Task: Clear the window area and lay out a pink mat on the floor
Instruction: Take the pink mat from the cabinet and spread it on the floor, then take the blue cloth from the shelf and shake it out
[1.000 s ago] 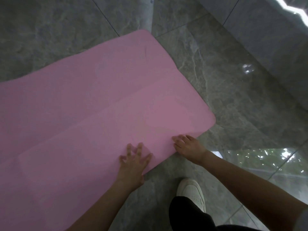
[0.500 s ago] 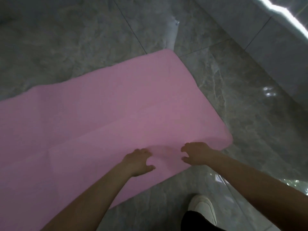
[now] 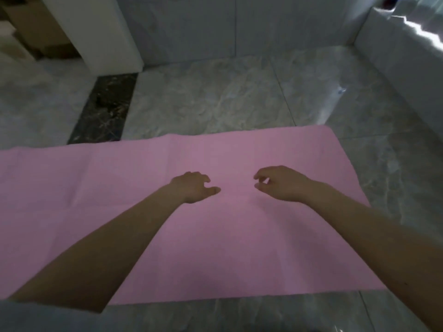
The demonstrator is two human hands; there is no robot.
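Both hands have lifted off the near edge they pressed a second ago; the left hand (image 3: pixel 193 190) and right hand (image 3: pixel 282 183) hover with loosely curled, empty grip; the flat pink rectangular foam mat (image 3: pixel 215 236) lies spread on the grey marble floor (image 3: pixel 215 99), so laying out looks nearly finished.

Glossy grey marble-patterned floor tiles (image 3: pixel 215 101) with thin grout lines, crossed at far left by a dark veined stone strip (image 3: pixel 105 109). White pillar (image 3: pixel 96 32) rising at far left, with blurred brownish boxes (image 3: pixel 36 27) behind it. Grey tiled wall (image 3: pixel 239 27) along the far side. Low grey ledge (image 3: pixel 402 75) running down the right, its top edge catching bright light (image 3: pixel 422 32).
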